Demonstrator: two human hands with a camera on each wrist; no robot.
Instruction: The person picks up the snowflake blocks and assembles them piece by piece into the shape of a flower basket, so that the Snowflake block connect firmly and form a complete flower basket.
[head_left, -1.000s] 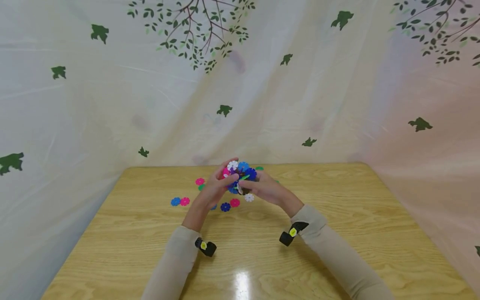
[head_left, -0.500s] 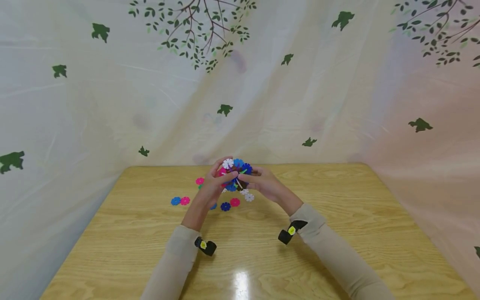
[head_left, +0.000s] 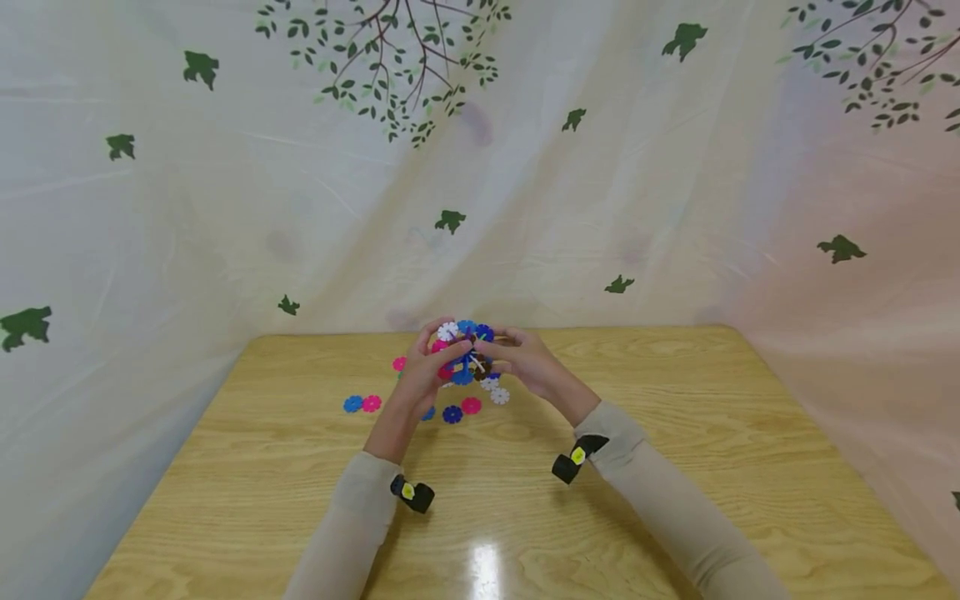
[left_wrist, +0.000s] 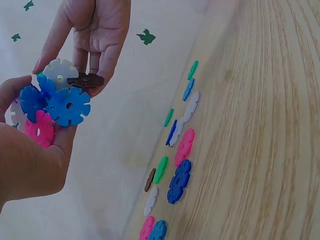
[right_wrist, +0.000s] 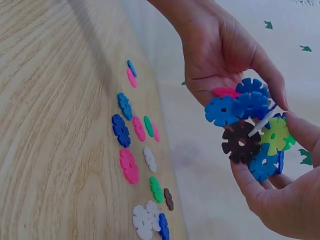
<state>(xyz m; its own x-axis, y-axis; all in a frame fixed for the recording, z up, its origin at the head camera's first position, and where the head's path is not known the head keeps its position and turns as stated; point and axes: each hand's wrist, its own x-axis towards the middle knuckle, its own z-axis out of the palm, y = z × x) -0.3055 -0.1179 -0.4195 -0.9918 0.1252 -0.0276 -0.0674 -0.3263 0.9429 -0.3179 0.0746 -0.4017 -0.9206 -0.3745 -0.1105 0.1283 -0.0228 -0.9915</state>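
Above the table, both hands share a ball-like cluster of interlocked notched plastic discs (head_left: 462, 377). Blue, pink, white and brown discs show on it, and a yellow-green disc (right_wrist: 275, 135) faces the right wrist camera. My left hand (head_left: 426, 371) grips the cluster's left side, thumb laid across the front. On the other side my right hand (head_left: 534, 367) holds it between thumb and fingers, its fingers beside a brown disc (right_wrist: 241, 142). In the head view the two thumb tips come close together over the middle of the cluster. The far side of the cluster is hidden there.
Loose notched discs lie scattered on the wooden table (head_left: 675, 433) below the hands. Among them are a pink disc (head_left: 471, 406), a dark blue disc (head_left: 452, 414) and a white disc (head_left: 500, 396). A pale printed curtain (head_left: 525, 183) hangs behind the table.
Both hands have shifted slightly left with the cluster, the right one the most. The cluster has turned a little, and the right fingers have moved around it. The loose discs stay put.
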